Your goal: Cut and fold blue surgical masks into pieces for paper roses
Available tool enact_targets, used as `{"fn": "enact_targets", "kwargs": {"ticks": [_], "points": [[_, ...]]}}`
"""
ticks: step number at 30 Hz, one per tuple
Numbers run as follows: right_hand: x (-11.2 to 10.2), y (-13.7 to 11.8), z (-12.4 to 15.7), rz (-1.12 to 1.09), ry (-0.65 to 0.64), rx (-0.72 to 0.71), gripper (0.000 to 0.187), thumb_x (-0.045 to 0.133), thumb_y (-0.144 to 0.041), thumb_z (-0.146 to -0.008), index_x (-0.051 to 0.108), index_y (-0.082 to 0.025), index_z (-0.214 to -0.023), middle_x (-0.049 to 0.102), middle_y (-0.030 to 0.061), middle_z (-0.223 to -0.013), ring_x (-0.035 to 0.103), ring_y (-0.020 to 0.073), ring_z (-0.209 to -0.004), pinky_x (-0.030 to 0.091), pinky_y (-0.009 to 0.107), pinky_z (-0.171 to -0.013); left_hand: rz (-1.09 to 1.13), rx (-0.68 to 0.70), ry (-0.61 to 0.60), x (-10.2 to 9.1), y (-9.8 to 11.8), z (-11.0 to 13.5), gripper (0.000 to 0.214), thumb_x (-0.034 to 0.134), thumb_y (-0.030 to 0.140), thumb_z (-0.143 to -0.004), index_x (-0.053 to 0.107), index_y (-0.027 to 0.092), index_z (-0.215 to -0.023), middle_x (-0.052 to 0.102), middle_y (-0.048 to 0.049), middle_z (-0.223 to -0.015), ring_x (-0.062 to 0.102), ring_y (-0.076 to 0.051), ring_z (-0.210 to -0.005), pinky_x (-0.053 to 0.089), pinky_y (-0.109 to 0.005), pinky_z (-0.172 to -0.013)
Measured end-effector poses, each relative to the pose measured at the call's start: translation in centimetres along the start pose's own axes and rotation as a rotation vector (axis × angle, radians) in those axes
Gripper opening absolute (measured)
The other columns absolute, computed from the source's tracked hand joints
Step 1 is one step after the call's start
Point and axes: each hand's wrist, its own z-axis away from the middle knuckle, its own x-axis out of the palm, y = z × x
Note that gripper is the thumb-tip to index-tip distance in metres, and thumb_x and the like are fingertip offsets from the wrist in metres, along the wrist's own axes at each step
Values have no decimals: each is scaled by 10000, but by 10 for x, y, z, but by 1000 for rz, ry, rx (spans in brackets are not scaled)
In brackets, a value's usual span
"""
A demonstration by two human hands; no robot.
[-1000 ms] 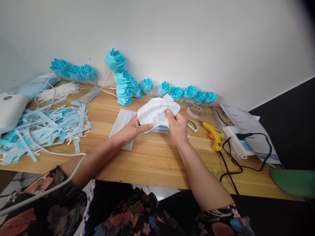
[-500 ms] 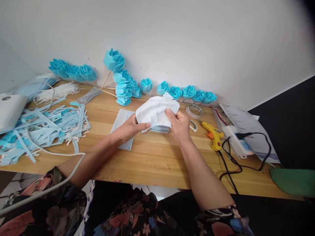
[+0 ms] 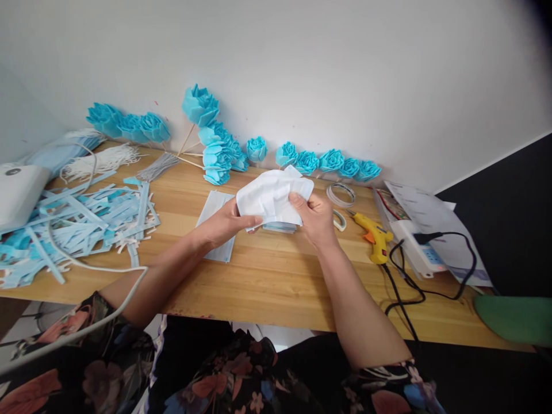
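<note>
A white piece of face mask fabric [image 3: 271,196], rounded at the upper corners, is held up above the table between both hands. My left hand [image 3: 235,221] pinches its lower left side, the thumb lying across the front. On the right side my right hand [image 3: 314,215] grips it, with the thumb pressed on its face and the other fingers behind. Beneath the fabric, part of a small blue stack of mask pieces [image 3: 280,228] shows. A flat light-blue mask sheet [image 3: 224,251] lies under my left wrist, partly covered.
Blue handmade flowers [image 3: 218,152] stand along the wall. Cut blue strips [image 3: 86,224] are heaped at left near grey wires [image 3: 158,167]. At right are a tape roll [image 3: 340,195], scissors [image 3: 340,221], a yellow glue gun [image 3: 376,237] and a power strip [image 3: 416,247]. A white cable [image 3: 103,268] crosses the left forearm.
The white fabric has flattened out slightly and shifted a touch to the left. Both hands keep nearly the same grip.
</note>
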Motion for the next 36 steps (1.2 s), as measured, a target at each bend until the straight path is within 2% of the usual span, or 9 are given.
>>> {"fn": "enact_targets", "kwargs": {"ticks": [3,8,15,20,24,26,29,32,36], "points": [[1,0,1,-67,-26,49,464,707,-640,-727,629,-185,-676,520,-20,-615,440,110,-555,369,250,-505,28,24,24,0,-1,-2,407,777,319,-740,610,159,-1075,570,-14,-771,457,-95,-620,374,-246,-550],[3,-2,3,-166,-215,101,582,508,-754,-813,597,-209,-629,549,13,-588,532,155,-586,467,289,-547,81,76,112,3,-1,-4,554,798,331,-704,607,171,-1199,588,-14,-804,453,-89,-616,374,-241,-533],[5,-2,8,-244,-381,100,555,560,-711,-808,685,-175,-742,675,52,-725,605,163,-643,521,306,-615,67,126,130,6,-3,-4,494,763,340,-761,608,166,-1197,565,-22,-801,445,-93,-636,380,-239,-556],[7,-2,10,-245,-378,151,381,696,-542,-794,724,-164,-826,717,49,-747,652,164,-661,534,302,-614,9,112,108,7,-3,-2,468,761,338,-765,605,155,-1167,573,-14,-811,468,-95,-638,387,-244,-567],[9,-3,9,-160,-319,153,318,761,-473,-740,719,-159,-769,707,31,-685,634,143,-605,530,293,-599,-32,94,123,9,-1,-2,476,768,369,-752,623,131,-1138,582,-5,-756,467,-103,-625,383,-251,-569],[10,-3,9,-115,-306,135,315,760,-468,-735,708,-157,-735,697,24,-657,624,134,-584,527,288,-598,-65,94,156,10,0,-1,503,762,391,-756,623,128,-1162,624,-22,-793,505,-118,-656,403,-260,-602],[10,-5,10,-71,-320,121,325,747,-480,-740,700,-159,-725,699,23,-660,634,134,-598,532,283,-615,-103,115,221,11,1,-1,547,761,405,-756,615,144,-1215,687,-74,-1007,607,-187,-872,465,-297,-758],[11,-6,11,-46,-352,135,331,746,-490,-737,708,-161,-740,712,28,-688,651,137,-625,544,278,-637,-115,108,241,12,0,-1,602,772,406,-741,598,147,-1256,670,-112,-1197,596,-267,-1112,462,-366,-934],[12,-3,11,-49,-370,161,343,741,-506,-748,726,-167,-801,729,35,-728,663,141,-639,555,279,-654,-95,98,287,10,-5,-3,620,788,404,-723,607,138,-1254,669,-126,-1229,602,-290,-1137,462,-401,-966]]}}
